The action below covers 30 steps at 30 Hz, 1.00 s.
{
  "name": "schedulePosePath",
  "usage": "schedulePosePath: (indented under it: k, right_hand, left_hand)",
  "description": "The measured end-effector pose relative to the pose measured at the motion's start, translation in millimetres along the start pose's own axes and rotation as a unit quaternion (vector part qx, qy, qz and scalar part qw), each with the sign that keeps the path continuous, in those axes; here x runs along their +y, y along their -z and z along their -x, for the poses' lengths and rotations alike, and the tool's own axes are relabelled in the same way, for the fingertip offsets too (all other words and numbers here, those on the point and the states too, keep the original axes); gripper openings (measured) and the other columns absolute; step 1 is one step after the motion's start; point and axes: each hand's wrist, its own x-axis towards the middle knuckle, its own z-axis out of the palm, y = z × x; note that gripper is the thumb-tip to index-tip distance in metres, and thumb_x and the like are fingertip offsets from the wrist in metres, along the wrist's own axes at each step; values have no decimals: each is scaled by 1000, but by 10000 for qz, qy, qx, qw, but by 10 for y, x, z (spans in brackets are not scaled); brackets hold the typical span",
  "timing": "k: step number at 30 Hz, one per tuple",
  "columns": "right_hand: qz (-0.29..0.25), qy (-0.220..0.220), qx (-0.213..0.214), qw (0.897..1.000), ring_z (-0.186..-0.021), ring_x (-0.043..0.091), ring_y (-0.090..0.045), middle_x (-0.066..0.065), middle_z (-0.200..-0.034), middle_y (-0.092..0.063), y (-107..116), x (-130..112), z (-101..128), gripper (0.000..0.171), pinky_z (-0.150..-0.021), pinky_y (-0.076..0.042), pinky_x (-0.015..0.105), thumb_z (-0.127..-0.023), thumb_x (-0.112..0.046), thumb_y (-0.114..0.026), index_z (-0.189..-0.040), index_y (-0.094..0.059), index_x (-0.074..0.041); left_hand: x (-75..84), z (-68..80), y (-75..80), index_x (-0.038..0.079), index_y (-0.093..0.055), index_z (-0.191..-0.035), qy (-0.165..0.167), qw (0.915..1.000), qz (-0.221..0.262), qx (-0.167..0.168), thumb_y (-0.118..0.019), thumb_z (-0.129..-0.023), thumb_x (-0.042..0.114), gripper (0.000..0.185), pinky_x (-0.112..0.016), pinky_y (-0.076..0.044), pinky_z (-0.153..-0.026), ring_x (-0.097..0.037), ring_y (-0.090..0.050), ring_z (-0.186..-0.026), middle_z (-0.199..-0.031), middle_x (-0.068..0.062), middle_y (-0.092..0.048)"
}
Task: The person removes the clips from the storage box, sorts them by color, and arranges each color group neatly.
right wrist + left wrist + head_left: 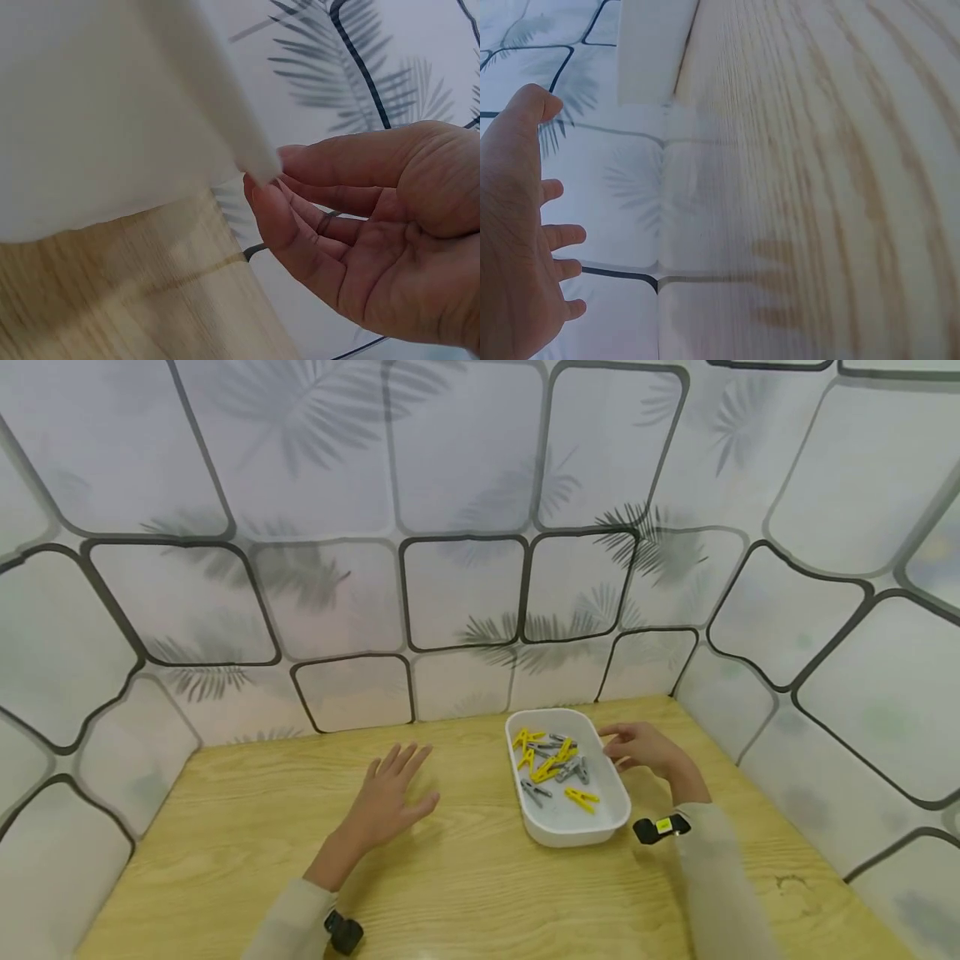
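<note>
A white plastic tray (576, 837) stands right of centre on the table, holding several yellow clothespins (555, 766) and several grey clothespins (573, 770). My right hand (645, 749) is at its right side. In the right wrist view, the thumb and a finger of that hand pinch the tray's rim (259, 161). My left hand (382, 802) hovers left of the tray with fingers spread, touching nothing. In the left wrist view the same hand (517, 202) shows straight fingers and a raised thumb, and part of the white tray (652, 52) appears beyond.
The wood-grain table (465, 893) runs back to a wall covering (465, 593) with dark outlined shapes and leaf prints. That covering also closes in the left and right sides. Each wrist wears a small black camera, one on the left sleeve (343, 933).
</note>
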Motion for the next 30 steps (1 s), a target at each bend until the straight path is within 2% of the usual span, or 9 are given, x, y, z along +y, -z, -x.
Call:
schedulePosePath:
  k: [6,14,21,24,30]
  right_hand:
    - [-245,14,-153,9996,-95,15,-68,23,-118,-67,-30,3,-112,55,-83,-60,39,-99,-9,-64,-148,-45,8]
    - [-201,-125,-297,9993,-89,16,-69,16,-107,-68,-22,-54,-155,55,-81,-60,38,-97,-4,-64,-146,-45,10]
    - [-96,-168,-349,9992,-87,16,-69,17,-106,-69,-40,-140,-134,53,-81,-61,40,-97,-3,-63,-145,-45,11]
    - [15,-118,-343,9993,-87,15,-68,20,-107,-69,-39,-189,-124,53,-82,-60,42,-97,-3,-62,-144,-45,12]
    - [7,-202,-315,9993,-87,15,-68,20,-107,-69,-39,-200,-147,53,-82,-60,41,-97,-2,-63,-145,-45,11]
  left_hand:
    - [5,-29,-51,17,-34,-160,-1,9998,202,6,-61,-97,46,74,-74,-20,-115,-49,-27,-151,-161,-21,-37]
    - [138,-157,-82,14,-36,-159,-130,9977,659,-133,-62,-98,44,73,-72,-21,-116,-49,-27,-151,-160,-22,-39]
    - [398,-485,-70,9,-44,-154,-574,9967,532,-209,-65,-95,45,72,-66,-28,-116,-46,-35,-148,-153,-19,-49]
    - [554,-650,-86,9,-46,-152,-822,9951,406,-363,-67,-93,44,72,-62,-30,-117,-42,-41,-145,-150,-17,-52]
    - [846,-899,-231,13,-45,-153,-1319,9855,-281,-1033,-66,-94,48,72,-54,-30,-120,-32,-44,-143,-149,-12,-51]
